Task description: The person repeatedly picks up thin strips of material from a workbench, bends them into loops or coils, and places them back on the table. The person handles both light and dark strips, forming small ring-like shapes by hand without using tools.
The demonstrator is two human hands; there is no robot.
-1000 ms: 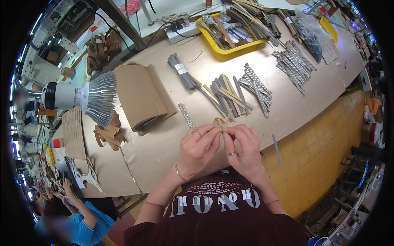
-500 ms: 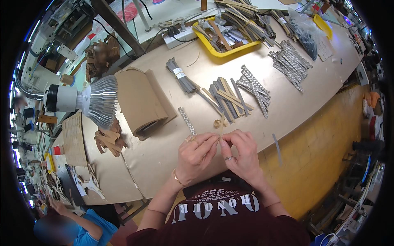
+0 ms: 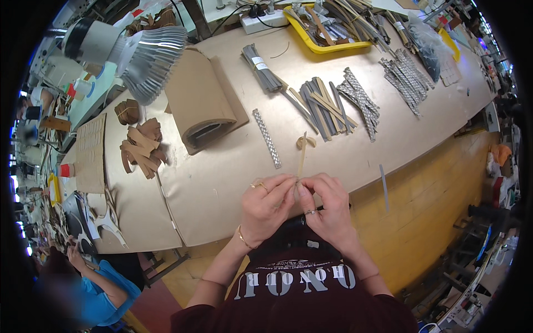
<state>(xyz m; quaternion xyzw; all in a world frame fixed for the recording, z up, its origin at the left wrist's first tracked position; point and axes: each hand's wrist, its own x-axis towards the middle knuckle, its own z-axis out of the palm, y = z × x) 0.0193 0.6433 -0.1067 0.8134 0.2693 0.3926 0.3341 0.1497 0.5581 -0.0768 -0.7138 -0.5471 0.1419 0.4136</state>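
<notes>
My left hand (image 3: 266, 205) and my right hand (image 3: 327, 206) meet at the near edge of the tan worktable (image 3: 222, 172), fingertips pinched together on the lower end of a thin tan strap (image 3: 302, 155). The strap rises from my fingers and ends in a small loop at its far end. A silver braided strip (image 3: 267, 138) lies flat on the table just left of the strap, apart from my hands.
A roll of brown card (image 3: 202, 105) and a lamp head (image 3: 141, 50) stand at the left. Bundles of grey, tan and braided strips (image 3: 333, 100) lie beyond. A yellow tray (image 3: 327, 33) sits at the back. Brown cut pieces (image 3: 141, 147) lie left. Another person (image 3: 94, 277) sits lower left.
My hands have drawn back toward my body with the strap. The strap now stands longer above my fingers, its looped end further from them.
</notes>
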